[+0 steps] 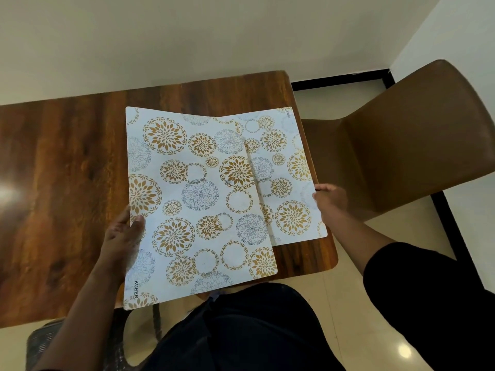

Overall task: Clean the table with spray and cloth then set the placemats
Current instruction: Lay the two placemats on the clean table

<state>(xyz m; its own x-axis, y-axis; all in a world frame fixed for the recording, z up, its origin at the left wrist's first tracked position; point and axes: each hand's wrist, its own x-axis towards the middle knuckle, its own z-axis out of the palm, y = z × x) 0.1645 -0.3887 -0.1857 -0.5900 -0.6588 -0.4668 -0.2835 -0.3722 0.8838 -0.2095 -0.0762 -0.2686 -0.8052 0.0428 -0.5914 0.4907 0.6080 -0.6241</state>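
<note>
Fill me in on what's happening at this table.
A person is laying out placemats at the end of a wooden table. The left hand grips the left edge of the upper placemat, thumb on top, with its near end hanging past the table edge. The right hand holds the right edge of a second placemat, which lies partly under the first. A brown chair stands at the table's end. No spray or cloth is in view.

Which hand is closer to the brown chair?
Right. The right hand holds the lower placemat's edge beside the brown chair; the left hand is across both mats.
</note>
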